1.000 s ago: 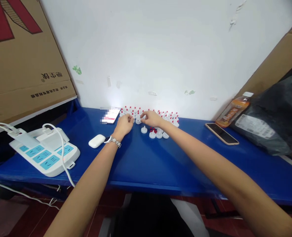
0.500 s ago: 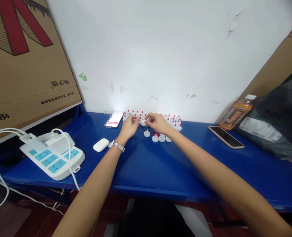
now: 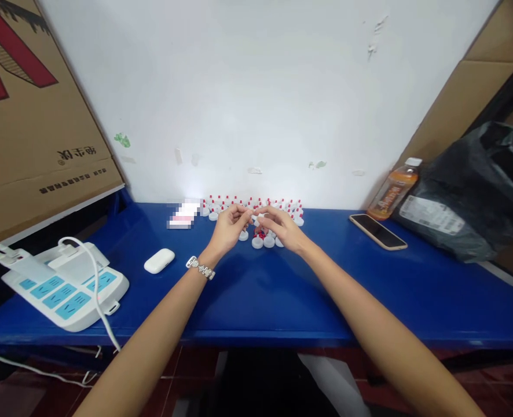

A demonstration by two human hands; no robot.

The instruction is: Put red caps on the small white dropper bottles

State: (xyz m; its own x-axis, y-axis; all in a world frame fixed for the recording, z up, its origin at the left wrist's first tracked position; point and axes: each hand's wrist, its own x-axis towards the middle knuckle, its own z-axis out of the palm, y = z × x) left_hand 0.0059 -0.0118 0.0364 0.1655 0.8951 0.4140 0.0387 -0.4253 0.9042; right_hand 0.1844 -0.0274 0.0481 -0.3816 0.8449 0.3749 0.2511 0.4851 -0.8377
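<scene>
Blue tabletop (image 3: 282, 289) against a white wall (image 3: 256, 87), cardboard box (image 3: 30, 116) filling the upper left of the frame. Left hand (image 3: 229, 229) and right hand (image 3: 282, 227) met at frame centre, fingertips pinched together over something tiny and pale; too small to tell what, or which hand has hold of it. Just behind, a row of white caps with red tips (image 3: 256, 204) along the wall; a few loose white caps (image 3: 263, 241) and red bits right below the hands. Compared with half a second ago, both hands drawn back off the row toward the near side and lifted slightly, so probably one piece picked out and now being fitted or pressed together. Off to lower left, a white power strip (image 3: 65, 286) with cables and a white earbud case (image 3: 159, 260); a blurred phone (image 3: 182, 213) left of the caps; on the right, another phone (image 3: 378, 231), an orange drink bottle (image 3: 393, 190) and a black bag (image 3: 477, 191).
</scene>
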